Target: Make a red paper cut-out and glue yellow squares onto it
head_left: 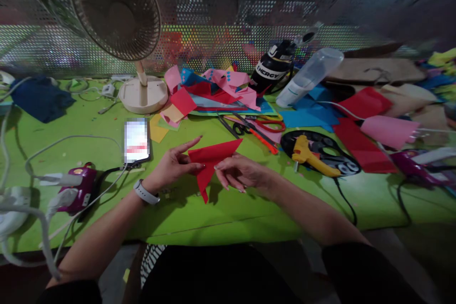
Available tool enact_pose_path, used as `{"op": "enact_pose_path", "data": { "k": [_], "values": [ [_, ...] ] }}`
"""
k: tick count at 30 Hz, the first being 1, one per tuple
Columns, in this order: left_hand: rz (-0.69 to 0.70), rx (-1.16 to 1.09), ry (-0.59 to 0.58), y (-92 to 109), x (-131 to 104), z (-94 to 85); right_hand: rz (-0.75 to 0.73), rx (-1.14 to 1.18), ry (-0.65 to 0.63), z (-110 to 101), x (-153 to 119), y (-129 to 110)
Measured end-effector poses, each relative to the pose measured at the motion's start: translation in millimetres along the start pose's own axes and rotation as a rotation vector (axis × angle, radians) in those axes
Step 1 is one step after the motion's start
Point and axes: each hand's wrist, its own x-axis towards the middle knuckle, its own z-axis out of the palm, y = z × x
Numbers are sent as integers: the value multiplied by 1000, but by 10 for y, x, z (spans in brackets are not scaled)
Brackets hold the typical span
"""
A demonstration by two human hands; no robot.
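A folded piece of red paper [213, 157] is held above the green table [228, 228], one pointed flap reaching up to the right and another hanging down. My left hand [177, 161] pinches its left edge between the thumb and the fingers, with the index finger stretched out above. At the paper's right side, my right hand [245, 171] grips it with thumb and index finger, while the other fingers curl loosely below. A light watch [146, 193] is on my left wrist. The far side of the paper is hidden.
Scissors [274, 123] and a craft knife [261, 138] lie beyond my hands. A yellow glue gun [311, 159] rests on a black tray at right. A phone [137, 141], a fan [142, 95] and a purple power strip [80, 187] stand left. Behind are paper scraps [221, 90] and bottles.
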Motion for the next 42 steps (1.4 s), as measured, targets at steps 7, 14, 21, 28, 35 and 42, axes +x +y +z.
{"op": "enact_pose_path", "data": {
  "k": [7,14,21,28,35,42],
  "values": [
    [22,17,-43,-17,-17,-8,147,-12,-278,-132,-5,64],
    [22,33,-61,-30,-11,-42,95,23,-297,-111,-12,118],
    [6,-25,-86,-59,24,-46,17,10,-243,-49,-1,75],
    [-48,-135,-111,-71,52,-101,-9,137,-230,-92,-8,115],
    [-73,-163,-180,-119,53,-43,36,106,-262,-87,-76,170],
    [-109,-191,-155,-89,49,-17,-41,116,-118,-73,-217,183]
  ]
}}
